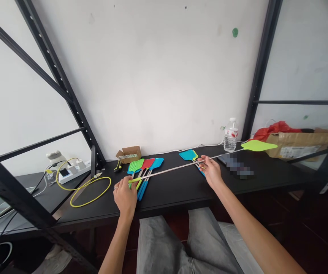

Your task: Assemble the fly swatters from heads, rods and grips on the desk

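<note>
A yellow-green fly swatter (259,145) is stretched out long between my hands, its thin metal rod slanting up to the right. My left hand (125,193) is wrapped round its handle. Further along, the fingers of my right hand (210,170) close on the rod. Beside my left hand, several fly swatters lie fanned on the black table, among them a green one (136,165), a red one (148,163) and a blue one (156,163). Behind my right hand lie more swatters, a blue one (187,155) on top; my hand partly hides their handles.
A small open cardboard box (129,154) stands by the wall, and a water bottle (230,136) at the back right. A dark blurred flat object (235,165) lies right. A yellow cable (91,201) loops at left near a power strip (74,173). Black shelf posts (75,108) flank the table.
</note>
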Motion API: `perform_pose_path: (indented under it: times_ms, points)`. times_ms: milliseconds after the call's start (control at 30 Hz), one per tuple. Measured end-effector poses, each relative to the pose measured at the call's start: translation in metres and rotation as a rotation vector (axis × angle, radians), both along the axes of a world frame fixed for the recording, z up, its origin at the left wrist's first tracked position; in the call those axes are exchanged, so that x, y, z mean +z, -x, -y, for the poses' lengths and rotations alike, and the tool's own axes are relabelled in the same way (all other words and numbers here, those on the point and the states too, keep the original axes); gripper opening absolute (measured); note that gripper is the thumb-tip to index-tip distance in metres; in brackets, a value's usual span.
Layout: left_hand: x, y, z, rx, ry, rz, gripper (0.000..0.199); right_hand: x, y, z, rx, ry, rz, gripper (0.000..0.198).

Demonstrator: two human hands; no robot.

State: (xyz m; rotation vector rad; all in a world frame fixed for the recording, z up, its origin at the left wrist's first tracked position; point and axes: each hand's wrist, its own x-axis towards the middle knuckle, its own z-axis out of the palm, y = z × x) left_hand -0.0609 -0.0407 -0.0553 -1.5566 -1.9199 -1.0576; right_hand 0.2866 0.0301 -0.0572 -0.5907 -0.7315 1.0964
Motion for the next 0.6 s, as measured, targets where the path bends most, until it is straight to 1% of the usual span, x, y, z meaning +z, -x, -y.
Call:
perform_pose_path:
  times_ms: [100, 200, 300, 400, 500, 600]
  points:
    - [0.001, -0.001, 0.001, -0.049, 0.056, -0.052, 0.014, 0.003, 0.009, -0.008, -0.019, -0.01, 0.026, 0.037]
    - [0.0, -0.001, 0.001, -0.083, 0.086, -0.082, 0.018, 0.009, 0.02, -0.016, -0.021, -0.035, 0.13, 0.04]
    - [-0.001, 0.0, 0.001, -0.077, 0.104, -0.071, 0.018, 0.018, 0.032, -0.018, 0.022, -0.071, 0.255, 0.04]
    - [-0.001, 0.001, 0.002, -0.046, 0.123, -0.001, 0.016, 0.023, 0.041, -0.017, 0.087, -0.074, 0.334, 0.04]
    - [0.001, -0.001, 0.004, -0.012, 0.143, 0.053, 0.016, 0.02, 0.046, -0.015, 0.111, -0.065, 0.332, 0.04]
    - [0.003, -0.006, 0.006, -0.041, 0.215, 0.029, 0.019, 0.014, 0.046, -0.016, 0.107, -0.04, 0.28, 0.04]
